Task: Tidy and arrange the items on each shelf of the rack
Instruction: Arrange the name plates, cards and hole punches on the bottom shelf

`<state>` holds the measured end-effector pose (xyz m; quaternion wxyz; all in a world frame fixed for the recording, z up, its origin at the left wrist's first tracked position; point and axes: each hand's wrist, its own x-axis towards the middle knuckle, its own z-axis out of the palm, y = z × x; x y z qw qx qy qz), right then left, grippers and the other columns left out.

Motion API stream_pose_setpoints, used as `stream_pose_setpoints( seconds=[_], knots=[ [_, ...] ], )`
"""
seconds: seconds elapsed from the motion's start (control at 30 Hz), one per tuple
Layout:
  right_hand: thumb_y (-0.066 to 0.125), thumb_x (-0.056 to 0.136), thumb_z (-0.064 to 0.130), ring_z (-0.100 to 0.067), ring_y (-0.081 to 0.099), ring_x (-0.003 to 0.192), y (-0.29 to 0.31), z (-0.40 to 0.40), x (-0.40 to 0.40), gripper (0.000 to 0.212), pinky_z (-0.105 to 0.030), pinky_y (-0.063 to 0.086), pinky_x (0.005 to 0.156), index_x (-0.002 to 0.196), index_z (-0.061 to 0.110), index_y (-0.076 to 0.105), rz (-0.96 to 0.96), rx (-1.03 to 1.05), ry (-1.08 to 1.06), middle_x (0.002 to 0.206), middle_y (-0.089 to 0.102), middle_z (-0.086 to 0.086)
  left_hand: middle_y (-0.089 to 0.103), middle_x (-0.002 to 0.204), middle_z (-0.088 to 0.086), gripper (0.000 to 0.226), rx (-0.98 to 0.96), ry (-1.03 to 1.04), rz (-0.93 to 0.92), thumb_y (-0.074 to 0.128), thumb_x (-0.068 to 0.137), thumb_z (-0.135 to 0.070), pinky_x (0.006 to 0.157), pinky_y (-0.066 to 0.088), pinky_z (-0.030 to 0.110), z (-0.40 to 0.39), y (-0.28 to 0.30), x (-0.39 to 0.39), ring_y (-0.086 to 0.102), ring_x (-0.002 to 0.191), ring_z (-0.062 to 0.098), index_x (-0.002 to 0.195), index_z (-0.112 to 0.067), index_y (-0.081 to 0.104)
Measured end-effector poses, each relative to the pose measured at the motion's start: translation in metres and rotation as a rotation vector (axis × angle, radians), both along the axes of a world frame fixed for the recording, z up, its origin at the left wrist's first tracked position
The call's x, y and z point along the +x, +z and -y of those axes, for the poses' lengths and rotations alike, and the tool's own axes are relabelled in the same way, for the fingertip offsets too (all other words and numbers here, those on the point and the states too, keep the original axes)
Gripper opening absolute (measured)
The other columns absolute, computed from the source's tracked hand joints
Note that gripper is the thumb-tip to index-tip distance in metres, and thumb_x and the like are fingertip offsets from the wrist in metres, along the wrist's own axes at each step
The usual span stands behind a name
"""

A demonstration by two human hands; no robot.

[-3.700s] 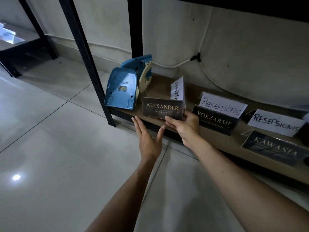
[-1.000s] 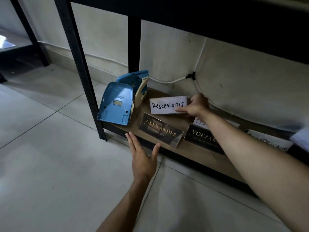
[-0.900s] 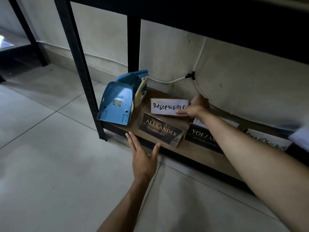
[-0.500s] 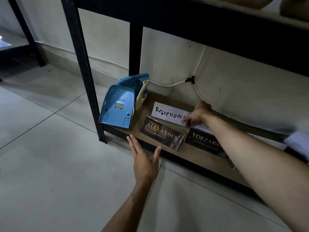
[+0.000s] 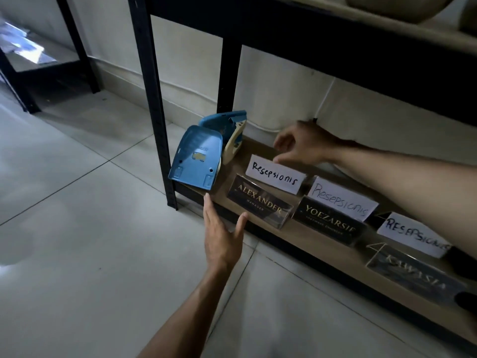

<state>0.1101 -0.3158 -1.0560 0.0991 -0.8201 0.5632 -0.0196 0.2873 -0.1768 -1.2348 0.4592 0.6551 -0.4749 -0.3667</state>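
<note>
The rack [image 5: 154, 104] stands against the wall; its bottom shelf [image 5: 304, 236] is the reference. At the shelf's left end lean two blue hole punches [image 5: 198, 157]. Along the shelf front stand the ALEXANDER plate [image 5: 258, 204], the YOEZARSIE plate [image 5: 329, 223] and the KAWASIA plate [image 5: 415, 276]. Behind them stand three white Resepsionis cards [image 5: 275, 177].

The right hand [image 5: 302, 146] hovers at the leftmost card's top edge, fingers apart, grasping nothing. The left hand [image 5: 223, 239] lies flat and empty at the shelf's front lip.

Judged step: card alignment. The next move likely calls for squaring the plates.
</note>
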Motion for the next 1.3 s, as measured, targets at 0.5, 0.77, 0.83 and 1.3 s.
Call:
stream_pose_setpoints(
  seconds=[0.5,0.77,0.83,1.3],
  knots=[
    [0.095,0.066,0.030,-0.024,0.047,0.135,-0.003,0.112,0.063,0.092,-0.037,0.039,0.103,0.146,0.023,0.050,-0.005,0.001,0.291,0.147,0.053,-0.002,-0.009,0.169,-0.008,0.131,0.171,0.057,-0.058,0.076,0.069,-0.061,0.122,0.019,0.038,0.025,-0.007,0.003,0.005,0.155,0.016,0.160,-0.028,-0.011],
    [0.103,0.050,0.028,-0.021,0.045,0.138,-0.028,0.163,0.105,0.127,-0.041,0.043,0.114,0.156,0.025,0.035,-0.094,0.206,0.359,0.152,0.045,0.002,-0.012,0.167,-0.018,0.131,0.074,0.016,-0.062,0.077,0.068,-0.067,0.124,0.025,0.045,0.025,-0.025,0.012,0.004,0.155,0.010,0.159,-0.036,-0.012],
    [0.103,0.049,0.033,-0.021,0.043,0.139,-0.030,0.165,0.115,0.129,-0.042,0.042,0.114,0.157,0.026,0.034,-0.121,0.198,0.371,0.154,0.044,0.003,-0.013,0.167,-0.017,0.130,0.071,0.010,-0.059,0.075,0.068,-0.066,0.124,0.021,0.041,0.026,-0.026,0.012,0.003,0.154,0.009,0.160,-0.034,-0.011],
    [0.099,0.048,0.047,-0.014,0.062,0.113,-0.019,0.166,0.052,0.098,-0.033,0.051,0.098,0.135,0.020,0.062,0.220,-0.013,0.181,0.127,0.067,0.007,-0.017,0.165,-0.016,0.129,0.078,-0.002,-0.044,0.073,0.069,-0.063,0.115,0.007,0.026,0.025,-0.022,0.015,-0.004,0.153,0.007,0.159,-0.031,-0.014]
  ],
)
